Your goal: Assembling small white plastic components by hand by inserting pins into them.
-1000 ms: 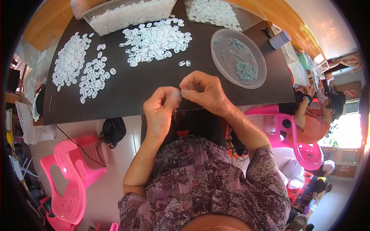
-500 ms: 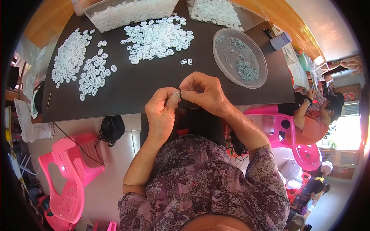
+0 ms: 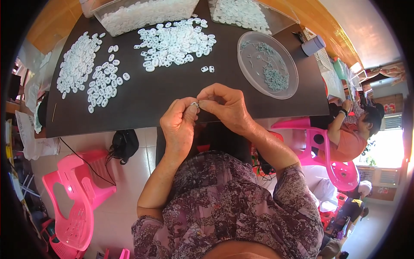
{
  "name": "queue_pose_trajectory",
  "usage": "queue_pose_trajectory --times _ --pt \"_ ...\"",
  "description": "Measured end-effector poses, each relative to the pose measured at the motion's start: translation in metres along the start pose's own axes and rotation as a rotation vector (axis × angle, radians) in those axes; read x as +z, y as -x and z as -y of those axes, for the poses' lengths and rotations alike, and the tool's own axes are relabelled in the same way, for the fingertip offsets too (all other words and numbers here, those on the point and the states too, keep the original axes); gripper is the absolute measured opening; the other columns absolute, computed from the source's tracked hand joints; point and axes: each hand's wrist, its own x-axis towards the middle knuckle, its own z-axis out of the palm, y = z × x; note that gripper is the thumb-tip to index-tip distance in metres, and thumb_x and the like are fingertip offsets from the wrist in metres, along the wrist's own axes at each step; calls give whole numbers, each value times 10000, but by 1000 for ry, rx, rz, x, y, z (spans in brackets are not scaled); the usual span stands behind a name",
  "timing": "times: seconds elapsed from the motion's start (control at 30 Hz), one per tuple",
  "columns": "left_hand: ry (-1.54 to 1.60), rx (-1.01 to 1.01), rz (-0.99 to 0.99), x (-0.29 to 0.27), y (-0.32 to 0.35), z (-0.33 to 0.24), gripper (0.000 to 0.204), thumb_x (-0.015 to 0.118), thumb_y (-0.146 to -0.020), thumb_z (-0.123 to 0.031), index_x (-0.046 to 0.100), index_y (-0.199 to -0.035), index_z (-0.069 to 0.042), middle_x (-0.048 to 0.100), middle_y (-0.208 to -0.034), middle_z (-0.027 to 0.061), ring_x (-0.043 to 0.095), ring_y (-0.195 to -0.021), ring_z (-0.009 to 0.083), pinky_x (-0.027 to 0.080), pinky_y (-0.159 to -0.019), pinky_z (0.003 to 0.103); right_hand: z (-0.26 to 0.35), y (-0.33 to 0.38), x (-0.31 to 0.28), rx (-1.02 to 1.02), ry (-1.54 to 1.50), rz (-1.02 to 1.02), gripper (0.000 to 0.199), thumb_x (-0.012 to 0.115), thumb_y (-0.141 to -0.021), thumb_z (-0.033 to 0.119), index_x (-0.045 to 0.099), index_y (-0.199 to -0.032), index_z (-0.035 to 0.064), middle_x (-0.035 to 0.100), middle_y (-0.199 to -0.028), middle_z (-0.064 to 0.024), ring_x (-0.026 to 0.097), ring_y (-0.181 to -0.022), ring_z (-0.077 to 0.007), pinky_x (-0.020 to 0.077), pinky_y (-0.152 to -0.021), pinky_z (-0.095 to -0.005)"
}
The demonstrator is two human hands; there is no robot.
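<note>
My left hand [image 3: 177,123] pinches a small white plastic piece [image 3: 195,104] between thumb and forefinger, just over the table's near edge. Thumb and forefinger of my right hand [image 3: 229,108] meet at the piece's right side; whatever they grip is too small to make out. Beyond my hands lie two loose white pieces [image 3: 208,69] and a heap of white two-holed pieces [image 3: 177,43]. More white oval pieces [image 3: 103,84] are spread to the left, beside another pile [image 3: 77,64]. On the right, a round clear tray [image 3: 252,71] holds tiny grey-green parts [image 3: 276,80].
Two clear bins [image 3: 110,29] of white pieces stand along the back of the dark table [image 3: 142,101]. A lavender-capped container [image 3: 314,45] is at the back right. Pink chairs [image 3: 79,198] flank me. Another person [image 3: 351,138] sits to the right.
My right hand has lowered slightly, its finger and thumb drawn closer to the white piece. The left hand keeps its pinch. The piles look the same.
</note>
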Motion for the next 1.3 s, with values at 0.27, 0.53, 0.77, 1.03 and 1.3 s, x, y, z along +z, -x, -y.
queue_pose_trajectory --times 0.27,0.53,0.77,1.03,1.3 --pt "-77 61 -32 4 2 -1 133 580 -893 -81 628 -973 13 572 -805 8 495 -656 48 411 -566 177 -8 0 3 -155 226 -63 81 587 -828 -18 588 -909 -15 595 -836 -34 560 -785 -86 462 -700 -237" --pt "-88 142 -89 7 2 1 130 578 -838 31 636 -954 17 545 -711 40 505 -600 88 417 -530 218 -11 1 13 -226 311 -140 22 550 -817 17 552 -837 7 552 -782 -116 555 -716 -255 451 -644 -346" --pt "32 39 -103 4 2 3 134 572 -850 21 641 -964 25 568 -756 33 517 -622 68 429 -542 200 -15 -1 17 -178 238 -160 21 548 -822 22 554 -838 8 555 -788 -117 554 -725 -247 448 -655 -339" --pt "68 -8 -94 4 2 0 140 570 -857 9 639 -978 30 577 -779 31 526 -633 62 438 -542 194 -8 0 7 -114 279 -57 40 559 -849 16 569 -875 -13 570 -801 -34 522 -757 -90 441 -673 -243" --pt "-78 121 -62 2 4 6 155 584 -874 -34 629 -1003 39 587 -823 30 524 -652 63 436 -564 187 -14 -2 13 -203 379 -109 39 565 -810 50 558 -796 14 553 -755 -110 537 -720 -270 434 -636 -363"
